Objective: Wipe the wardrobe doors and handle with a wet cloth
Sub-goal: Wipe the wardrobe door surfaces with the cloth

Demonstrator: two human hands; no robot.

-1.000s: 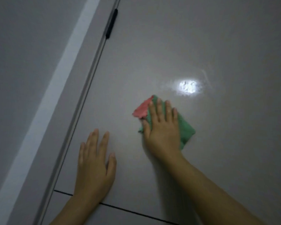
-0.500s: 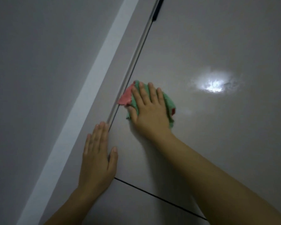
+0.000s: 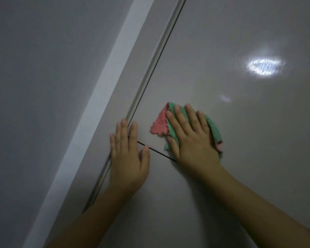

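Right hand (image 3: pixel 191 140) presses green-and-pink cloth (image 3: pixel 214 128) flat on wardrobe door (image 3: pixel 222 42); left hand (image 3: pixel 128 158) braces beside it.
Cloth lies under right fingers (image 3: pixel 190 113), straight, slightly spread, just above the dark panel seam (image 3: pixel 157 151). Unwiped door extends up and right. Left fingers (image 3: pixel 123 133) straight, together, holding nothing, touching the door-edge groove (image 3: pixel 150 68). Handle not visible.

The glossy pale-grey wardrobe door (image 3: pixel 231 131) filled most of the view, tilted, with a bright patch of reflected light on its upper right. A thin dark seam crossed it low down, and a grooved edge ran diagonally along its left side. A crumpled green-and-pink cloth (image 3: pixel 159 126) lay flat against the door just above the seam, its pink corner pointing left.
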